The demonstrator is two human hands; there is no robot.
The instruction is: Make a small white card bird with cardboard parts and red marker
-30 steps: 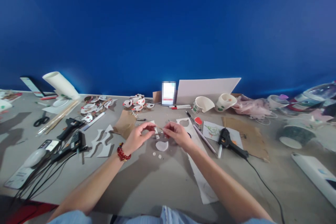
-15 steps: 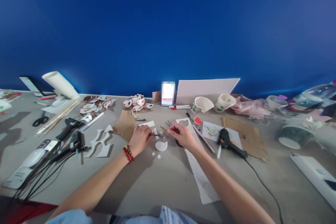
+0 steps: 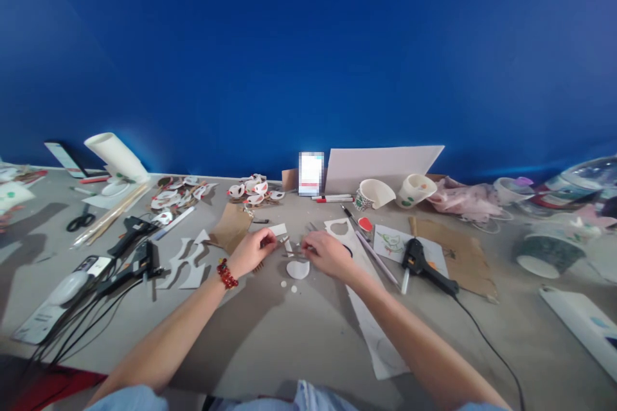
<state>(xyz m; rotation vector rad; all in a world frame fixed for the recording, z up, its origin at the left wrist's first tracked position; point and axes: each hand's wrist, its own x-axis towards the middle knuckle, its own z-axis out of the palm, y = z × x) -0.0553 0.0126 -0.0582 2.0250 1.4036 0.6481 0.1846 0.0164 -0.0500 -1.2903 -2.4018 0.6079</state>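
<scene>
My left hand (image 3: 253, 250), with a red bead bracelet (image 3: 227, 274) at the wrist, is closed in a pinch by the white paper strips (image 3: 278, 230). A thin brownish strip shows at its fingertips, too small to name. Across a narrow gap, my right hand (image 3: 328, 253) has its fingers bent together; whatever they hold is hidden. Below the gap lies a white teardrop-shaped cutout (image 3: 297, 269), with two small white discs (image 3: 288, 286) in front of it. Scissors lie partly covered by my right hand, a black handle loop (image 3: 348, 250) showing.
Hot glue guns (image 3: 424, 266) lie on both sides, with cords trailing to the front. Brown paper (image 3: 231, 228) and wavy white cutouts (image 3: 186, 263) are at left. Bird-shaped pieces (image 3: 254, 189), paper cups (image 3: 373, 194) and a lit phone (image 3: 311, 173) stand along the blue wall.
My right hand has shifted slightly left and down, turning its fingers inward. The left hand has drawn a little left, uncovering a small brown piece under it. The view has shifted slightly.
</scene>
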